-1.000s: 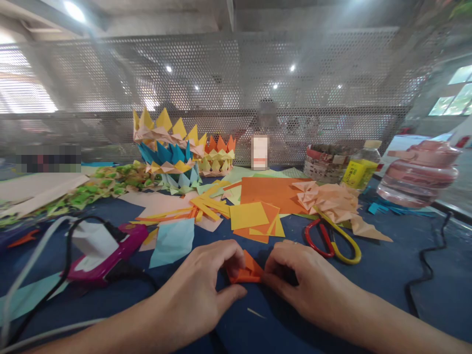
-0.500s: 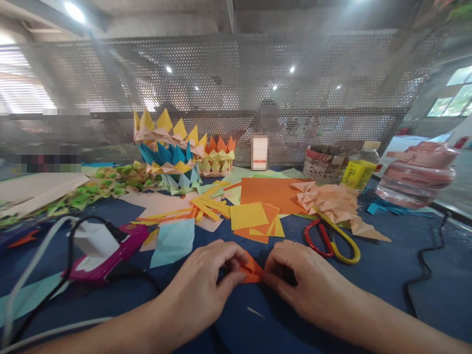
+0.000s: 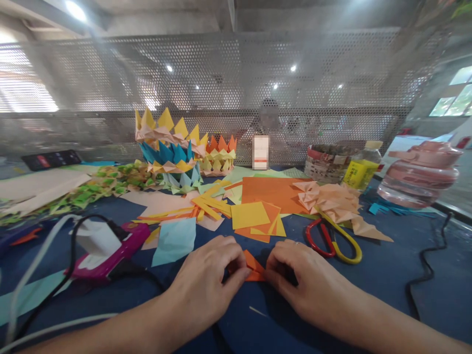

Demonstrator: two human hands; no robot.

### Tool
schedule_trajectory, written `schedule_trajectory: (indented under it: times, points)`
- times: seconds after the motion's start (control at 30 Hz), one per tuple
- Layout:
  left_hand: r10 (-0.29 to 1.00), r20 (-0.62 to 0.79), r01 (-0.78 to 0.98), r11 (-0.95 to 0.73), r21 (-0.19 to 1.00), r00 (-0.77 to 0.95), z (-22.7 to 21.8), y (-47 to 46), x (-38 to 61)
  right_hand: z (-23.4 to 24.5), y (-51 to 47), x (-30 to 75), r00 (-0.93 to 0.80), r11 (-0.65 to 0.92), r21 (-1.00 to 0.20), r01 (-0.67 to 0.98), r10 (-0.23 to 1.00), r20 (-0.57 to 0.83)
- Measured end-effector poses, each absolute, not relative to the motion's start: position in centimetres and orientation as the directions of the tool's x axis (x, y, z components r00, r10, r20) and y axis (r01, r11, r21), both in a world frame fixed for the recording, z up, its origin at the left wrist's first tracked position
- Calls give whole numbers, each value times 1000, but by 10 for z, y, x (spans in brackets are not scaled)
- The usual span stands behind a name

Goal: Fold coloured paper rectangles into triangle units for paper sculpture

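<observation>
Orange paper [image 3: 257, 277], folded small with a peaked top, sits pinched by the nearly closed left hand [image 3: 210, 278] and right hand [image 3: 309, 278].

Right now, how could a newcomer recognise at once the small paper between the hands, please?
On the dark blue table, find the left hand and the right hand, close together. Between them is the folded orange paper. Unlike the large flat orange sheet farther away, it is small, folded and touched by fingers.

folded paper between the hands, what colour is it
Orange; the folded paper shows best in the head view, the only one.
</observation>
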State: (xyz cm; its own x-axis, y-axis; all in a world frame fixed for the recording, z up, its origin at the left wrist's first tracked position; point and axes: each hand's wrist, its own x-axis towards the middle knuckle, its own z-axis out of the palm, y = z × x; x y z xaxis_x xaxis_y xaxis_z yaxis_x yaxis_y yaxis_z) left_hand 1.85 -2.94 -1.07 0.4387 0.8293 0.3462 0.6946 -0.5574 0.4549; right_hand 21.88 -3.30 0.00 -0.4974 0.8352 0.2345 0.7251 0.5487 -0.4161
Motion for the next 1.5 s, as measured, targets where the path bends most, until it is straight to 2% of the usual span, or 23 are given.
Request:
schedule_trajectory:
  times: [0.27,0.5,0.83,0.97,1.27,1.5]
  points:
    - [836,342,728,-544,416,429,-10,-30,19,-1,-32,217,-481,535,-386,751,845,235]
    - [830,352,649,-558,517,433,-14,-30,17,-1,-31,216,-491,540,-374,754,841,226]
    - [698,390,601,-716,355,601,-15,-31,14,-4,-31,216,-457,513,-379,770,858,234]
    - [702,335,636,-712,297,629,-11,-33,11,-1,-31,218,-411,456,-393,798,890,199]
    - [701,237,676,-713,189,673,-6,-33,11,7,-31,226,-466,461,-448,766,878,108]
    - [702,220,682,-712,170,678,-5,-34,11,1,-26,228,-494,498,-491,715,856,149]
